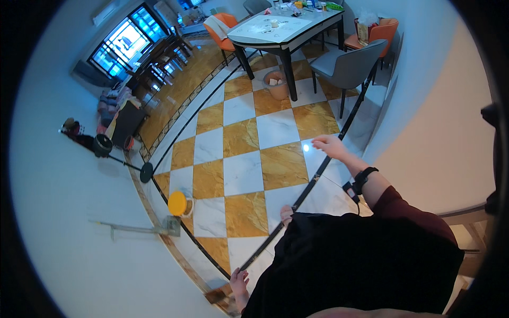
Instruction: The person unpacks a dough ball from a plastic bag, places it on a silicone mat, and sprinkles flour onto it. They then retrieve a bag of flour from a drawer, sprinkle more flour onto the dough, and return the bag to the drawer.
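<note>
My right hand [329,146] hangs over the tiled floor at the right, holding nothing, its fingers loosely bent. A black band with a small device [351,192] and a cable is on that forearm. My left hand [239,280] is low in the view, near the wall's base, with nothing in it and its fingers apart. One bare foot [286,214] shows beside a black floor strip. Farther off stands a table [254,44] with a white sheet [292,30], a small white object [274,24] and several small items on it.
A gray chair [354,65] stands right of the table, an orange chair [226,20] left. A bin [278,88] is underneath. Along the left wall are a yellow-lidded bucket [177,203], a clear long-handled item [171,226] and a black stand [146,172].
</note>
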`<move>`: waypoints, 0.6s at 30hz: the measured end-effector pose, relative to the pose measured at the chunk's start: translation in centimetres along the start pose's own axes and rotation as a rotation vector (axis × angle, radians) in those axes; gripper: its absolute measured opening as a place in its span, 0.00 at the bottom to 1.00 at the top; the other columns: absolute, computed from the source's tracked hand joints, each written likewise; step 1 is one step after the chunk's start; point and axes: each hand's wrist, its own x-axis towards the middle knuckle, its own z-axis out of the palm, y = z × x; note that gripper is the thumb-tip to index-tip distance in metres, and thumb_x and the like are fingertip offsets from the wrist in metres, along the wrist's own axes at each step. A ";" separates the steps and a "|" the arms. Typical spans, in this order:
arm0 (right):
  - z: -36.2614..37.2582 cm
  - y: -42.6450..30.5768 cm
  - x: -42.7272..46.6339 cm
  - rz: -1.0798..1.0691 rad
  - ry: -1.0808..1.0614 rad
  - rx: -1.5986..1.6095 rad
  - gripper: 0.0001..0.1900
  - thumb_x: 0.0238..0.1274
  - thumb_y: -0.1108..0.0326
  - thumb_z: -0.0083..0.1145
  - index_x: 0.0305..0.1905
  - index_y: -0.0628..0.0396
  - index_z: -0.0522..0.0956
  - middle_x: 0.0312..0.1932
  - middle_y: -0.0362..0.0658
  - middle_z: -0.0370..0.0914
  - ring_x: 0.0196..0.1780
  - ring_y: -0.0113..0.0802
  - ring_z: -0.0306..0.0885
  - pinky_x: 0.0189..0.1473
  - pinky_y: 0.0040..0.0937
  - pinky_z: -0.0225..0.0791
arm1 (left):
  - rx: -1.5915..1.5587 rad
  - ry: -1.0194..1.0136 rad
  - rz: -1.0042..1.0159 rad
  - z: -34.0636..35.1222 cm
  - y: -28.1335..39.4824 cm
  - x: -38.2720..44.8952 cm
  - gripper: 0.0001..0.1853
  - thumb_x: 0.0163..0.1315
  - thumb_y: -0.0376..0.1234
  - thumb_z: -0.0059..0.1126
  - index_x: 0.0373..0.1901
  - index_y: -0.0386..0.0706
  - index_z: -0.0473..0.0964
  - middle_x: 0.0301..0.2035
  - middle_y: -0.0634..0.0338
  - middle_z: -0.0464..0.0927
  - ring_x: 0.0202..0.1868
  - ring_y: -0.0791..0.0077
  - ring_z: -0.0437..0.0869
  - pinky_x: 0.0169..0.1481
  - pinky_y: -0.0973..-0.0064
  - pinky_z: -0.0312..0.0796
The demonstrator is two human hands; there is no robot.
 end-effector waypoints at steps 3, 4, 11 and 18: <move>-1.7 0.7 5.8 0.230 0.137 0.095 0.15 0.67 0.56 0.54 0.45 0.57 0.83 0.35 0.37 0.83 0.41 0.24 0.79 0.42 0.27 0.71 | 0.022 0.035 0.038 1.5 11.2 9.9 0.27 0.61 0.31 0.55 0.63 0.39 0.67 0.38 0.60 0.81 0.39 0.74 0.81 0.40 0.75 0.73; -2.7 0.7 8.3 0.343 0.211 0.143 0.15 0.67 0.56 0.54 0.44 0.56 0.83 0.35 0.36 0.83 0.41 0.24 0.79 0.42 0.27 0.71 | 0.037 -0.015 0.078 2.6 15.7 13.3 0.26 0.60 0.31 0.55 0.63 0.39 0.68 0.38 0.60 0.81 0.40 0.74 0.81 0.41 0.75 0.73; -9.2 5.3 18.4 0.409 0.584 0.292 0.15 0.67 0.57 0.54 0.46 0.56 0.81 0.35 0.37 0.82 0.39 0.24 0.78 0.42 0.25 0.70 | 0.299 -0.253 0.353 17.4 43.7 34.1 0.24 0.66 0.34 0.54 0.63 0.42 0.68 0.45 0.57 0.80 0.48 0.72 0.81 0.49 0.71 0.72; -15.4 10.8 38.0 0.600 0.662 0.488 0.11 0.69 0.59 0.52 0.41 0.53 0.81 0.32 0.34 0.80 0.33 0.20 0.75 0.34 0.20 0.68 | 0.293 -0.429 0.272 35.4 57.8 43.5 0.22 0.65 0.33 0.57 0.61 0.41 0.71 0.42 0.61 0.82 0.45 0.77 0.81 0.45 0.78 0.72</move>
